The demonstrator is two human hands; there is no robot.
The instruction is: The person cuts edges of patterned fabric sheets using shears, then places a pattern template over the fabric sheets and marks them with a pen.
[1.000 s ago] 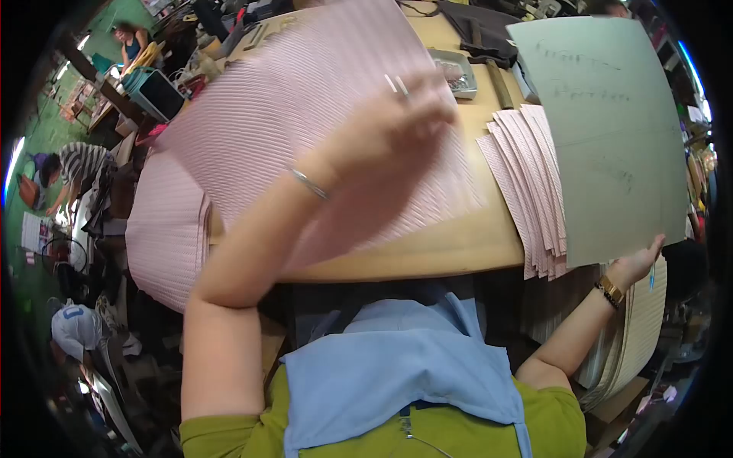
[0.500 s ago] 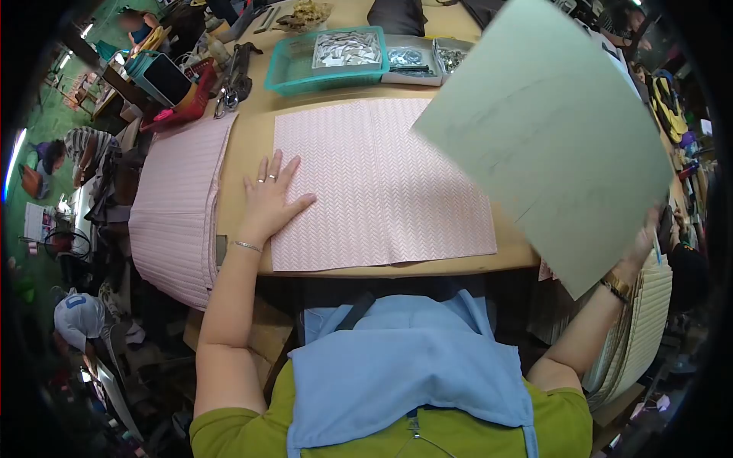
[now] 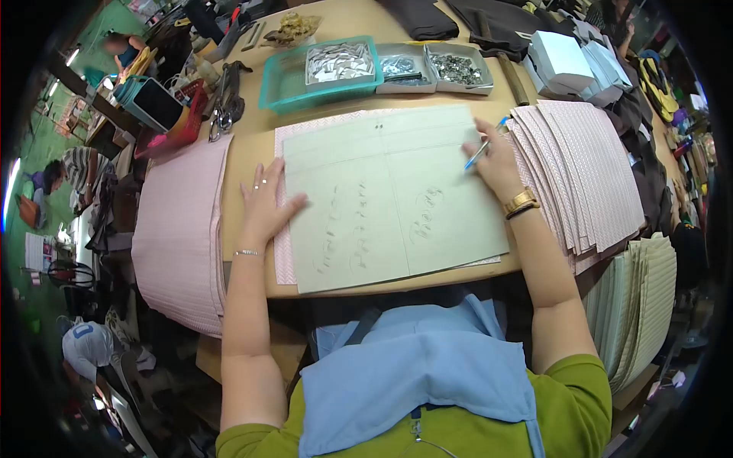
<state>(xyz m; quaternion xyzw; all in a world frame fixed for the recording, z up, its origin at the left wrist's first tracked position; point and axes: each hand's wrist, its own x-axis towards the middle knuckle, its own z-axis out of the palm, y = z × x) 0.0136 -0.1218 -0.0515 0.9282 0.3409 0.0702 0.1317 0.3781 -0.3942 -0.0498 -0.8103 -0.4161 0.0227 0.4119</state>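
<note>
A pale green card with handwriting and ruled lines [image 3: 389, 206] lies over a pink patterned sheet [image 3: 284, 256], whose edges show at the left, top and lower right. My left hand [image 3: 267, 204] rests with fingers spread on the left edges of card and sheet. At the card's upper right edge, my right hand [image 3: 495, 162] is closed on a blue and white pen [image 3: 476, 155], its tip pointing down and left. Beside that hand lies a fanned stack of pink sheets [image 3: 580, 175]. Another pink stack [image 3: 179, 229] hangs over the table's left side.
Behind the card stand a teal tray [image 3: 279, 98], a box of white pieces [image 3: 340, 64] and a box of metal parts [image 3: 456, 70]. A hammer [image 3: 513, 80] and scissors [image 3: 221, 114] lie nearby. Other people work at the far left.
The green card has come down from the right onto the pink sheet. My right hand has moved from the card's lower corner to its upper right edge. My left hand stays at the left edge.
</note>
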